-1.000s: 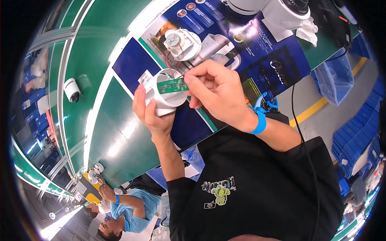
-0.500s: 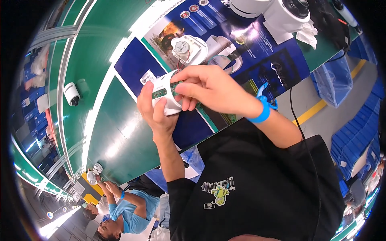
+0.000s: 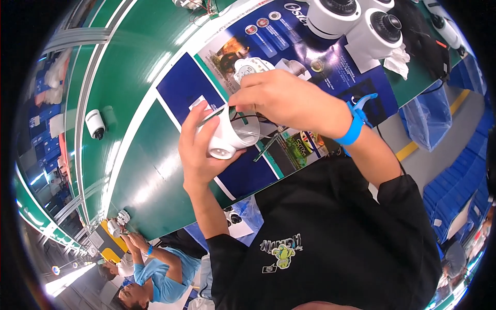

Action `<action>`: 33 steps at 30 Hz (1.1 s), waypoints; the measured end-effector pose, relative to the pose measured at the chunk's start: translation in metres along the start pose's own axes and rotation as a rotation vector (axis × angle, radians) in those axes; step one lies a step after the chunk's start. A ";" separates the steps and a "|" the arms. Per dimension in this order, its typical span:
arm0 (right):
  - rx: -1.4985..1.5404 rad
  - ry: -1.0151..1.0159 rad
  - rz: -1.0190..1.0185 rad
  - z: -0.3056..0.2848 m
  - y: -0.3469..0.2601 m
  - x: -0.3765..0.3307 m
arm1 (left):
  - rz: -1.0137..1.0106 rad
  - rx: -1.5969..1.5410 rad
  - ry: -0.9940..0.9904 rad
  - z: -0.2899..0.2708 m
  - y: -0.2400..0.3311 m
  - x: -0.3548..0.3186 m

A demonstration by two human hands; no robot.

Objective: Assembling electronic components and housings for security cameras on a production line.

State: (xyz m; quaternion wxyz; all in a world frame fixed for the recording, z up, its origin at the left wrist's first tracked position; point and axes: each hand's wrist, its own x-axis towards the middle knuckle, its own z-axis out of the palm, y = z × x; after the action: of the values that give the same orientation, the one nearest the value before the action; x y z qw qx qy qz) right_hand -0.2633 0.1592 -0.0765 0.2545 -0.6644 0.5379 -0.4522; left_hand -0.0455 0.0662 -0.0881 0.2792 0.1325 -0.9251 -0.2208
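A white rounded camera housing (image 3: 223, 138) is held in my left hand (image 3: 199, 157), fingers wrapped round its side and its open end turned toward the right. At the upper rim of that opening, my right hand (image 3: 297, 101) pinches with thumb and forefinger. A dark edge shows by its fingertips, but what they hold is hidden. Thin dark wires (image 3: 266, 120) run out near the opening, below the right hand. Behind the right hand, a white camera part with a round disc (image 3: 248, 67) lies on the blue printed cardboard (image 3: 173, 82), partly covered by the hand.
Several white dome cameras (image 3: 380, 31) stand at the back right beside crumpled white paper (image 3: 397, 63). Another small camera (image 3: 95, 124) lies on the green surface at left. A wired part (image 3: 188, 4) sits at the top edge. A co-worker (image 3: 168, 268) handles white parts at lower left.
The housing has turned in my left hand, so its open end and a round end now show. My right hand has shifted to the upper rim. The whole view has moved slightly.
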 end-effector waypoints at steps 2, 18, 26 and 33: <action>-0.123 -0.037 -0.040 -0.009 -0.004 0.007 | -0.031 -0.189 -0.028 -0.006 -0.006 0.004; -0.008 -0.450 -0.020 -0.004 0.022 0.066 | -0.203 -0.409 -0.016 0.006 -0.015 -0.004; -0.341 -0.391 -0.216 -0.001 0.011 0.067 | -0.216 -0.243 -0.001 0.006 -0.011 -0.008; -0.494 -0.366 -0.336 -0.001 0.012 0.068 | -0.261 -0.209 0.019 0.009 -0.004 -0.005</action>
State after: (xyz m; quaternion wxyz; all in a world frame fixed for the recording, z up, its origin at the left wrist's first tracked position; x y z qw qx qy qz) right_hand -0.2695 0.0918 -0.0641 0.1003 -0.8551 0.4597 -0.2175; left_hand -0.0465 0.0673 -0.0992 0.2690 0.2240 -0.8693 -0.3489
